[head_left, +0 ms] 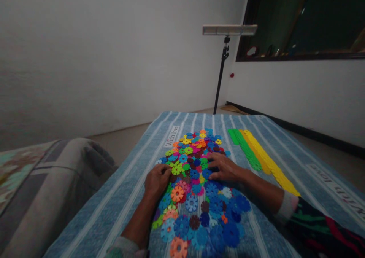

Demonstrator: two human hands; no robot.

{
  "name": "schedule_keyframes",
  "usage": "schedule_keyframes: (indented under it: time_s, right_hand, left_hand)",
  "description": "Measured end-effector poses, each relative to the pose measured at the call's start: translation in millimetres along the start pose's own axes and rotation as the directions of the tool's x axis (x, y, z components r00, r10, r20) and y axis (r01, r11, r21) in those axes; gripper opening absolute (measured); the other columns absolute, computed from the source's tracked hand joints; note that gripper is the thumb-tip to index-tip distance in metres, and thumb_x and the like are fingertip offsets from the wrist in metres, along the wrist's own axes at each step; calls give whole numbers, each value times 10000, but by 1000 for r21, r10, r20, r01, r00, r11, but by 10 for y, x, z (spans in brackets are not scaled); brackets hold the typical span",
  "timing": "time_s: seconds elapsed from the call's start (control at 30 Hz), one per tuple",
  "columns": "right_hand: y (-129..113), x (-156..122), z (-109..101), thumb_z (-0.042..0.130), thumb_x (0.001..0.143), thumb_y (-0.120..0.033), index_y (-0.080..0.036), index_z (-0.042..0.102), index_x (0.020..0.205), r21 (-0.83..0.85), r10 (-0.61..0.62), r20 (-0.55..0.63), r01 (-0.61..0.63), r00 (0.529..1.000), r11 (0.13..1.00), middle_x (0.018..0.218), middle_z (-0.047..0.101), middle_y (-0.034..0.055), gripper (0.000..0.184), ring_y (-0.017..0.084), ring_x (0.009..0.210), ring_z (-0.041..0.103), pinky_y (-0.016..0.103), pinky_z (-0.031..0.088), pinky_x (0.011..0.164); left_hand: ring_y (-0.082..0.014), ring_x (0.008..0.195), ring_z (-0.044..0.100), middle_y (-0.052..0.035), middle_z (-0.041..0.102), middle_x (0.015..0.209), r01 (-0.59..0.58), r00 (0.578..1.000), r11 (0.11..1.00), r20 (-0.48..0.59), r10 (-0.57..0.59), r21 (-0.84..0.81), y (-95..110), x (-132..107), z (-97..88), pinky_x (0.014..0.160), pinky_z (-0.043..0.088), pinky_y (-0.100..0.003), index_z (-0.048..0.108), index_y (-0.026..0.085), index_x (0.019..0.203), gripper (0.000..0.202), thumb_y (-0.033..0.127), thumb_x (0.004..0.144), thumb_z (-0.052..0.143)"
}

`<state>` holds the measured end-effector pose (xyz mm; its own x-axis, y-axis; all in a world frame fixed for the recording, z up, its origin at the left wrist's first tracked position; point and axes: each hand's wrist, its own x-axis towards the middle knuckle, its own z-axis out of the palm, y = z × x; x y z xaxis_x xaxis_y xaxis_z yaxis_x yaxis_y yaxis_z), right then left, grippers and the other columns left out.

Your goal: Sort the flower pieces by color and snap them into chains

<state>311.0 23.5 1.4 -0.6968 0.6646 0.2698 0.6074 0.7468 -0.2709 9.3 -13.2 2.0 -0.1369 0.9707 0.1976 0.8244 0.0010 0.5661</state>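
A long heap of colourful plastic snowflake discs with notched rims is spread over the blue striped cloth. My left hand rests at the heap's left edge with fingers curled together beside a lime green disc. What may be between those fingertips is hidden. On the heap's right side lies my right hand, palm down, its fingers apart and touching discs; no disc is seen gripped in it. To the right, overlapping discs form a green row, an orange-yellow row and a yellow row.
The striped cloth covers the table and bears printed words. A grey blanket-covered piece of furniture stands at the left. Beyond the table's far edge is a lamp on a black stand, near the wall and a dark window.
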Motion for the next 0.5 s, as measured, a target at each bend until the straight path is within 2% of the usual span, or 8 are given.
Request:
schedule_keyframes:
  time_s: [0.13, 0.27, 0.37, 0.5]
  right_hand:
    - [42, 8, -15, 672, 890, -313, -194, 764, 853, -17, 64, -39, -65, 997, 998, 1100, 651, 89, 154, 232, 1064, 566, 370, 435, 934]
    - [86, 180, 23, 613, 917, -263, -178, 744, 906, -145, 112, -65, -120, 992, 982, 1047, 639, 97, 156, 230, 1036, 541, 367, 418, 920]
    - [119, 309, 76, 635, 890, -252, -185, 725, 914, -215, 139, -25, -141, 990, 966, 1015, 622, 86, 115, 231, 1025, 511, 358, 402, 897]
    - [163, 394, 88, 638, 858, -212, -210, 717, 948, -220, 142, 46, -128, 989, 967, 1016, 611, 69, 120, 225, 1037, 495, 335, 384, 879]
  left_hand:
    - [-205, 850, 684, -31, 746, 900, -6, 1000, 1000, -5, 6, 4, 12, 1, 4, 767, 498, -288, 712, 221, 756, 271, 358, 786, 481]
    - [-205, 836, 683, -36, 747, 902, -19, 999, 1000, -25, 19, 1, 4, 12, 10, 754, 494, -289, 725, 222, 761, 276, 361, 781, 487]
    - [-211, 850, 685, -38, 750, 897, -37, 999, 999, -29, 36, -8, -7, 16, 9, 764, 496, -296, 725, 224, 757, 276, 367, 782, 491]
    - [-207, 863, 690, -31, 756, 901, -24, 999, 1000, -33, 24, -9, -13, 16, 11, 762, 498, -288, 725, 230, 765, 267, 364, 784, 495]
